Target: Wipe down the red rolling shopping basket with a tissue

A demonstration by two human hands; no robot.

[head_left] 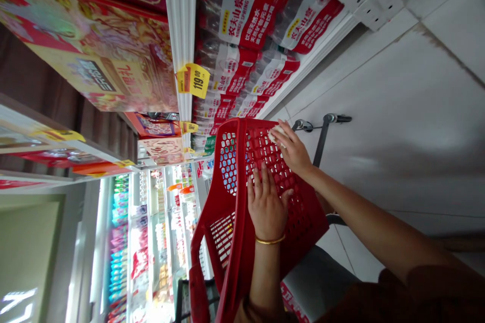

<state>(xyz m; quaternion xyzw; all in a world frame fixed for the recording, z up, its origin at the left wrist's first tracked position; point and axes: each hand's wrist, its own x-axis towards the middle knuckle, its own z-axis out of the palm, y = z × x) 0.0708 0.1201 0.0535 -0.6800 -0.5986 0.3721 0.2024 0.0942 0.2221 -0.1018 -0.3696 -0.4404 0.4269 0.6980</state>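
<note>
The view is turned sideways. A red plastic shopping basket on a cart (239, 202) fills the middle. My left hand (268, 209), with a gold bangle at the wrist, lies flat on its perforated side, fingers stretched and thumb apart. Farther along the same side, my right hand (293, 151) presses a small crumpled white wad (278, 135), perhaps tissue or cloth, against the basket near its rim. The right thumb is hidden.
Shelves beside the cart hold packs of red-labelled water bottles (242, 10) and gift boxes (113, 55), with yellow price tags (194, 81). Cart wheels (333, 118) stand on the tiled floor (386, 126). Lit, stocked shelves (159, 232) lie beyond.
</note>
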